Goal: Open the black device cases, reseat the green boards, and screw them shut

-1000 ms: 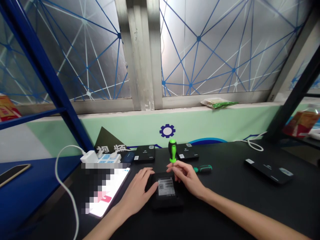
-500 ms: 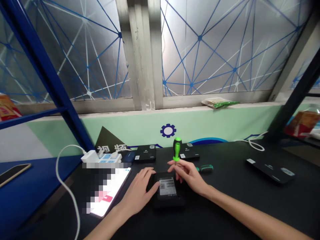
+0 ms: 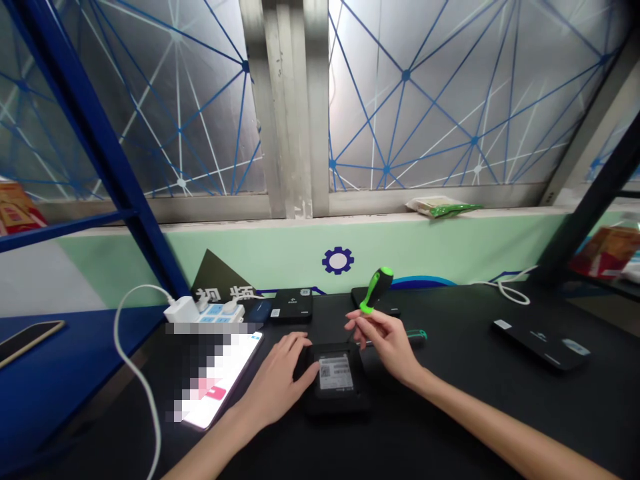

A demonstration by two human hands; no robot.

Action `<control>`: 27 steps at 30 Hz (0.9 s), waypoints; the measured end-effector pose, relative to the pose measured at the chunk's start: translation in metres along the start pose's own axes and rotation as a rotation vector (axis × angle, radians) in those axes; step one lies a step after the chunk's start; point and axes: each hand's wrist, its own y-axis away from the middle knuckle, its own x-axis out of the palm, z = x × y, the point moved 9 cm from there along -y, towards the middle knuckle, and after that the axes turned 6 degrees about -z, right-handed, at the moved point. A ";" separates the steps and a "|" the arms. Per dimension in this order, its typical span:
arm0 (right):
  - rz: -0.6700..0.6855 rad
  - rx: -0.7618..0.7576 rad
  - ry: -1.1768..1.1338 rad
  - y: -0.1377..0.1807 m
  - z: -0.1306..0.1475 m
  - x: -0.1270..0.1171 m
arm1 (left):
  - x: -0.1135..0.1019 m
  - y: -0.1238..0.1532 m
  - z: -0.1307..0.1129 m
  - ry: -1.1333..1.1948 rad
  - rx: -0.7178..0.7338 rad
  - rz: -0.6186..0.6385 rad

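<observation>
A black flat device [image 3: 359,400] with a white printed label [image 3: 336,373] lies in front of me on the black table. My left hand [image 3: 280,373] rests against its left side, fingers stretched out and the thumb reaching over the label's edge. Over the device's far right corner, my right hand [image 3: 385,337] pinches a screwdriver [image 3: 379,289] with a green and black handle. The handle leans to the right; the fingers hide most of the shaft, and I cannot tell whether its tip touches the device. Partly behind this hand lies a second screwdriver [image 3: 417,337] with a teal and black handle.
Similar black boxes lie at the back [image 3: 291,307], behind the right hand [image 3: 358,297] and at the right [image 3: 540,343]. A lit phone [image 3: 225,383] is on the left, below a white power strip [image 3: 215,313] with a charger cable [image 3: 135,373]. A blue frame post [image 3: 110,147] rises at left.
The screwdriver has gone from upright to leaning right, and my right hand has shifted slightly right and up. My left hand and the labelled device stay put.
</observation>
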 end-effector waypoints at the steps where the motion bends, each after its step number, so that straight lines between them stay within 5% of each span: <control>1: 0.000 -0.003 -0.010 0.000 0.000 -0.001 | -0.002 0.000 0.001 -0.013 -0.006 -0.011; 9: 0.009 -0.005 -0.045 0.006 0.001 -0.001 | -0.014 -0.003 -0.001 -0.078 0.015 -0.086; 22: 0.045 -0.035 0.043 0.013 -0.001 0.006 | -0.008 0.004 -0.005 -0.144 0.081 0.029; 27: 0.048 -0.039 0.038 0.008 -0.004 0.007 | -0.019 0.003 -0.005 -0.059 0.046 -0.152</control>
